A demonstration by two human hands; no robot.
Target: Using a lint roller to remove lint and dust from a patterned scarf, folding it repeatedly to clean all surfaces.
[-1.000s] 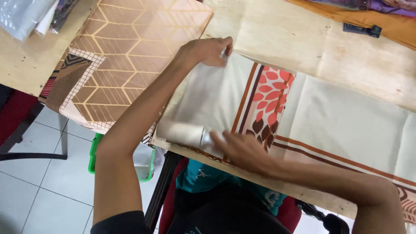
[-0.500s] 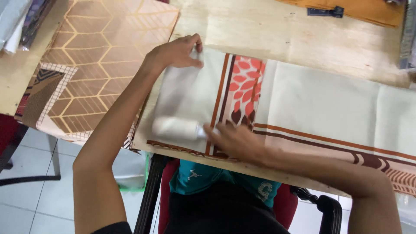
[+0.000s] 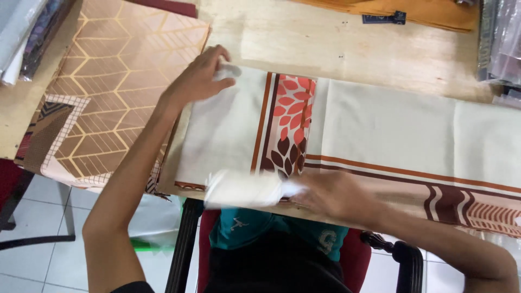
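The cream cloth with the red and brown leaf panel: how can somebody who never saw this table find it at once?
On the pale wooden table, look at the near edge, where the left hand and right hand press a cream cloth with a red and brown leaf panel. Unlike the tan cloth with gold hexagon lines beside it, it is mostly plain, with brown stripes.

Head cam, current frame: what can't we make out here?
- Left hand fingertips: motion-blurred where they pinch the cream cloth, so the grip is unclear.
- Right hand: blurred, as is the white fold it touches; held or only pressed, cannot tell.
- Cloth's right end: cut off by the frame edge.
- Dark tag on the table: too small to read.
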